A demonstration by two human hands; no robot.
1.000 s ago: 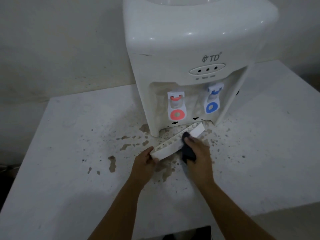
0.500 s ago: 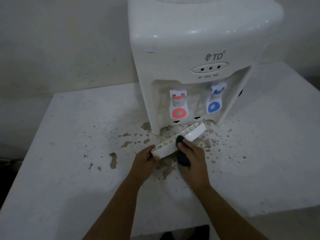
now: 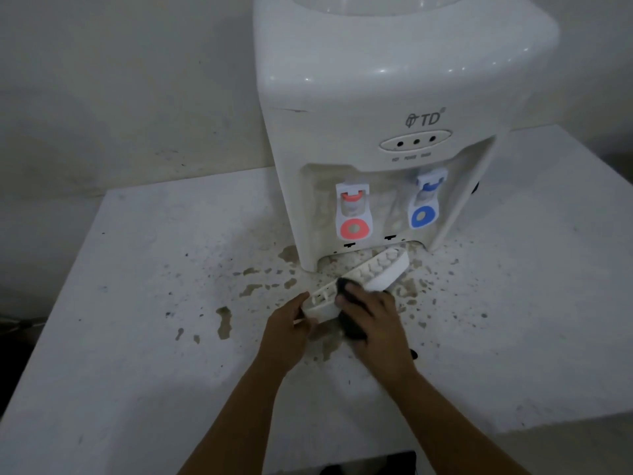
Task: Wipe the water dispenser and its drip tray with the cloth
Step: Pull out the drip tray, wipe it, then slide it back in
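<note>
Compared with a second earlier, cloth (image 3: 349, 320) has slid down-tray. Water dispenser (image 3: 394, 97), 12 o'clock on stained tabletop (image 3: 137, 303), shows a grimy recess, seemingly unwiped. Drip tray (image 3: 383, 269), pulled out, tilted: wiping under way. Right hand (image 3: 376, 323) clutches cloth; left hand (image 3: 287, 323) grips the 8 o'clock end.

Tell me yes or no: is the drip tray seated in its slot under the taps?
No: the drip tray is pulled out and tilted, the left hand holding one end while the right hand presses the dark cloth on it.
</note>
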